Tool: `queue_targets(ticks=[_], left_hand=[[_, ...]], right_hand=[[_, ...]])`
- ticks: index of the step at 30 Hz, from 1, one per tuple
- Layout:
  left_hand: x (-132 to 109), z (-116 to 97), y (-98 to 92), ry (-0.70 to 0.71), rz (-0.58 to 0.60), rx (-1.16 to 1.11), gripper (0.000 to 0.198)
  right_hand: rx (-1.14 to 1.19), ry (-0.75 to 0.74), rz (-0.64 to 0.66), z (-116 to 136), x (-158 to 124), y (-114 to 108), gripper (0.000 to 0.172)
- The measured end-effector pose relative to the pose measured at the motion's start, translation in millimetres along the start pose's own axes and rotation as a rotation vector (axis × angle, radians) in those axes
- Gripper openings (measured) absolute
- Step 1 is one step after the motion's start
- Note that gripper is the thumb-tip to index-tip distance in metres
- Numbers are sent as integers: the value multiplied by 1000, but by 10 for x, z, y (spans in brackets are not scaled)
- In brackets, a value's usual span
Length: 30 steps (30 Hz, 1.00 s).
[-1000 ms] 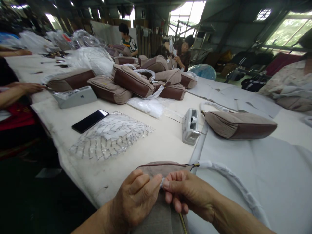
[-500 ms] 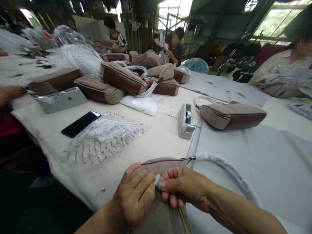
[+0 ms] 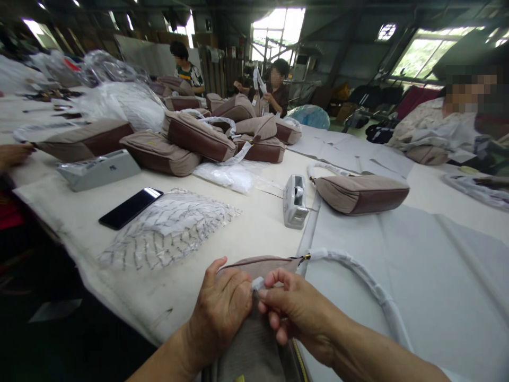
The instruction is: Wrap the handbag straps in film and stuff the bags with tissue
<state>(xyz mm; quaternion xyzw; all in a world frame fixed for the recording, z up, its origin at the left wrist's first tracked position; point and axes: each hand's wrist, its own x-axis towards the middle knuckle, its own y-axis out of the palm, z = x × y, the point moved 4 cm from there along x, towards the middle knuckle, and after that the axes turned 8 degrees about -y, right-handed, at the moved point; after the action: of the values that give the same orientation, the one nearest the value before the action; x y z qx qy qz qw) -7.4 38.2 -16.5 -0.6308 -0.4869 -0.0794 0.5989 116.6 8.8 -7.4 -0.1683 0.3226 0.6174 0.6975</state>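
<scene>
A taupe handbag [image 3: 254,347] lies at the table's near edge under both my hands. My left hand [image 3: 222,310] is closed, pressing on the bag and pinching a small white piece [image 3: 257,283] at its top. My right hand [image 3: 296,307] meets it from the right, fingers curled and pinched on the same white piece. The bag's strap [image 3: 368,289], wrapped in white, curves away to the right over grey sheet. A brass zipper shows below my right hand.
A grey tape dispenser [image 3: 295,201] and another taupe bag [image 3: 360,193] stand ahead. A black phone [image 3: 130,207], a clear packet [image 3: 170,227] and a pile of bags [image 3: 207,135] lie left. Other people sit at the far end, at the right and at the left edge.
The view has shifted a little. My left fingers have curled tighter and both hands have drawn closer on the white piece.
</scene>
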Motion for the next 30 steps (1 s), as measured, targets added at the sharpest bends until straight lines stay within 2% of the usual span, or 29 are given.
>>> queue_targets(ticks=[4, 7, 10, 14, 18, 21, 24, 27, 30], left_hand=[[-24, -12, -2, -2, 4, 26, 15], [-28, -18, 6, -18, 38, -9, 14], [-30, -2, 12, -82, 92, -75, 14], [-53, 38, 20, -203, 180, -135, 15], [-58, 76, 15, -350, 276, -213, 13], [-17, 84, -5, -459, 373, -215, 12], [55, 89, -26, -607, 527, -254, 11], [116, 113, -38, -782, 686, -366, 11], [146, 155, -39, -894, 774, -499, 13]], right_hand=[[148, -100, 14, -208, 14, 21, 33], [159, -128, -33, -303, 25, 35, 39], [129, -182, -64, -336, 42, 64, 40], [199, -334, 18, -356, 78, 106, 40], [139, -449, 20, -410, 105, 84, 30], [40, -514, -29, -446, 93, 67, 26], [-28, -542, -72, -484, 64, 68, 25], [-68, -528, -125, -528, 59, 74, 25], [-75, -545, -171, -552, 86, 87, 25]])
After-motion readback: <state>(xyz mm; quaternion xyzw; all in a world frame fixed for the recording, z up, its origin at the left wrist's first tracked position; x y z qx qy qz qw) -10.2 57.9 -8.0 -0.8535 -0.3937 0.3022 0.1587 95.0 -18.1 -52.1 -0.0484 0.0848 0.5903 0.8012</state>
